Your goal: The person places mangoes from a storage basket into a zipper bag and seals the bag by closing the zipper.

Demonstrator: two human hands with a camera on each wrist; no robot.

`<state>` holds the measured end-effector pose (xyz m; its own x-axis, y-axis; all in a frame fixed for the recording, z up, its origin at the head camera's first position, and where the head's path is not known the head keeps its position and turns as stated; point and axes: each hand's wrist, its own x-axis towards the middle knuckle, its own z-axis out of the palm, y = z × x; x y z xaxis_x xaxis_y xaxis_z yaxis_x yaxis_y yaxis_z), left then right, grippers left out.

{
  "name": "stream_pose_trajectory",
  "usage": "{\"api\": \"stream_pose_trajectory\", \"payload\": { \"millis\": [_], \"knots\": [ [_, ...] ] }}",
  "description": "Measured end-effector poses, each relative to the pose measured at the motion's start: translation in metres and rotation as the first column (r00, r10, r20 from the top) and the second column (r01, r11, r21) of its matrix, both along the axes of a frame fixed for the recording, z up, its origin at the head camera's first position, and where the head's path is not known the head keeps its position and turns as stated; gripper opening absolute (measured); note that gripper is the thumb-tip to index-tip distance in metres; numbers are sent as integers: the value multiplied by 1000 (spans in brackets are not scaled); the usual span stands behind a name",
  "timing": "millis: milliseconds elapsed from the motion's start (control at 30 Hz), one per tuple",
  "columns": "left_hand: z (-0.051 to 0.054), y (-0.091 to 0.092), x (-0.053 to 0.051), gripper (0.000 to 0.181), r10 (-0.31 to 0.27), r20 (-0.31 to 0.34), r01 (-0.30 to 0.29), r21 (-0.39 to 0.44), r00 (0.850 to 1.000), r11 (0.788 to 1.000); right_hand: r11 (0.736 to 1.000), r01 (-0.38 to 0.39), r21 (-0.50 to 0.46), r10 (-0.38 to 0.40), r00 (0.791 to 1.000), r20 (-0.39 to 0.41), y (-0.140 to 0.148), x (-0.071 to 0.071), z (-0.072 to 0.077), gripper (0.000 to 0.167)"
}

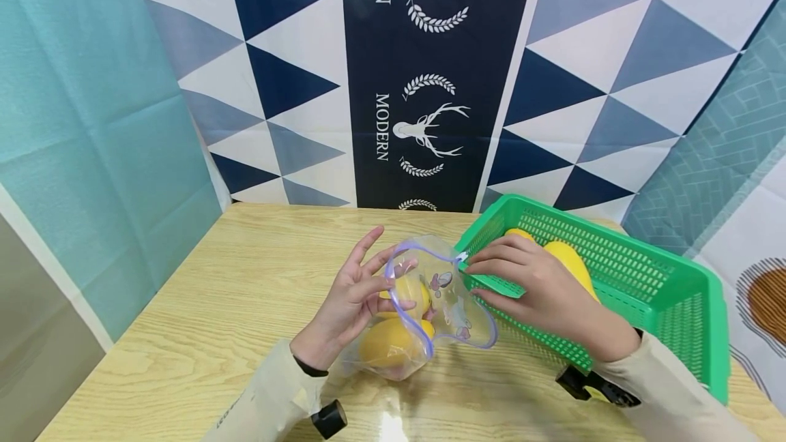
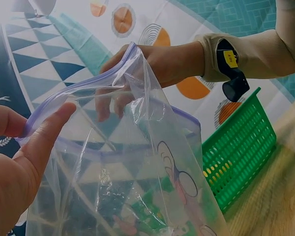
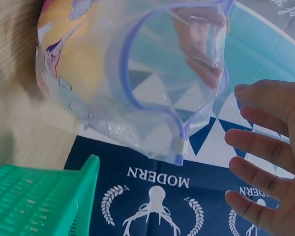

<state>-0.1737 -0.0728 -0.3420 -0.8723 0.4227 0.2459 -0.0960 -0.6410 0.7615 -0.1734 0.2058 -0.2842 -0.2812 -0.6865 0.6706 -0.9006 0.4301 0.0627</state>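
The left hand pinches the lilac-edged rim of a clear bag between thumb and finger, the other fingers spread apart just beside it. The bag is over the middle of the counter, well in from the left edge, its mouth gaping toward the right hand; whether its base rests on the wood is hard to tell. Inside sit yellow fruits, a large one low down and another above it, both seen through the film, which carries a cartoon print. The right hand hovers above the near rim of a green basket, its fingers apart and loosely bent, holding nothing; the right wrist view shows a gap between its fingertips and the bag. At one corner of the bag's mouth is a pale slider. The basket, slotted all round, stands toward the counter's right edge near the far right corner, with a long yellow fruit inside and a second one beyond it, partly hidden. Both arms wear cream sleeves. Past the far edge hangs a patterned cloth of blue and white triangles, with a teal cloth to the left.
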Motion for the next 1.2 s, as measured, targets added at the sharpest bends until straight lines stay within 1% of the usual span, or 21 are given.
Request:
{"api": "stream_pose_trajectory", "payload": {
  "millis": [100,300,467,600,767,833,933,1100,1200],
  "knots": [
    [0,0,0,82,2,7,-2,2,1000,1000,1000,17,0,-17,1000,-19,3,-2,2,46],
    [0,1,1,82,3,12,-3,1,1000,1000,999,44,-18,-44,999,-10,11,-8,2,45],
    [0,0,1,82,5,15,-5,-3,1000,1000,995,102,-10,-101,995,16,20,-15,0,48],
    [0,0,1,82,2,16,-2,-3,1000,1000,987,159,5,-159,986,49,26,-19,-1,50],
    [0,0,1,82,-3,9,3,0,1000,1000,980,198,17,-199,978,56,33,-25,-1,24],
    [0,0,1,82,-2,8,2,0,1000,1000,978,207,18,-208,977,48,35,-27,-1,18],
    [-1,1,1,82,-3,11,3,2,1000,1000,975,224,17,-224,974,37,39,-29,-2,19],
    [0,1,1,82,-3,12,3,0,1000,1000,969,247,17,-247,968,43,46,-31,-3,18],
    [-1,1,0,82,1,14,-1,-4,1000,1000,964,265,20,-265,963,46,48,-32,-2,21]
  ]
}}
